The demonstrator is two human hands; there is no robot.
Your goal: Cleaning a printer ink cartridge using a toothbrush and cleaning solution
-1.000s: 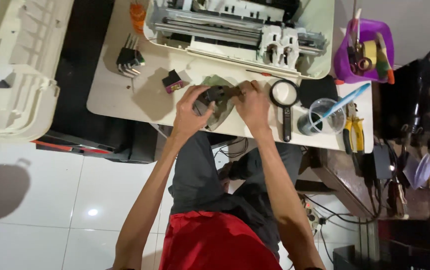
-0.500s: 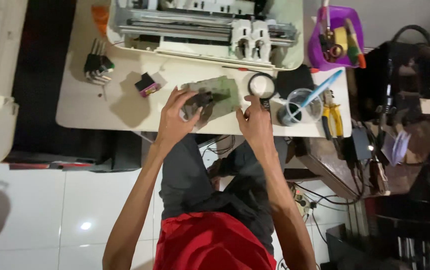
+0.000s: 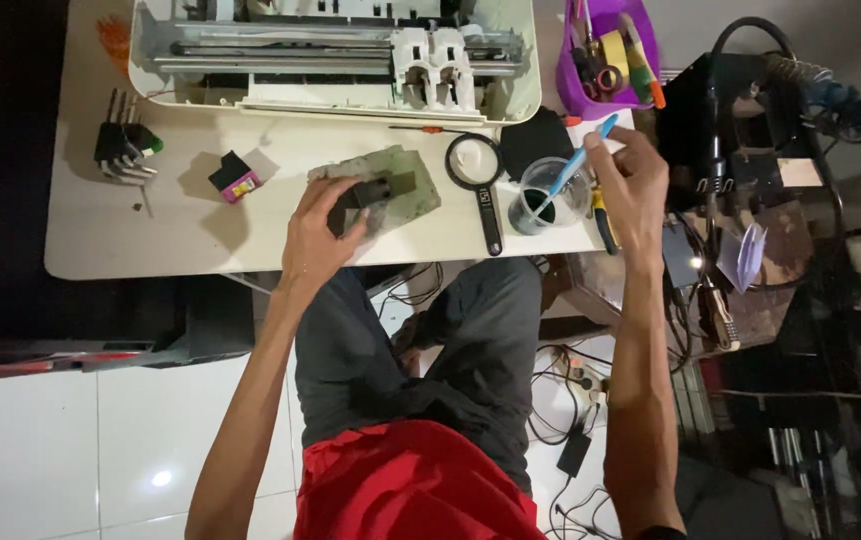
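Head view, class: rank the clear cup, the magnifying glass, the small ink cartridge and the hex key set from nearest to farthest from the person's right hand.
From the right hand:
1. Clear cup, just beside it, toward the table's right end.
2. Magnifying glass, further along, mid-table.
3. Ink cartridge, beyond the left hand.
4. Hex key set, at the table's far left end.

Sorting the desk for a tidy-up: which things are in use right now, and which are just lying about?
In use: left hand on black cartridge, on grey cloth; right hand holding blue brush in cup.

Lying about: magnifier, second cartridge, hex keys, purple bin, printer.
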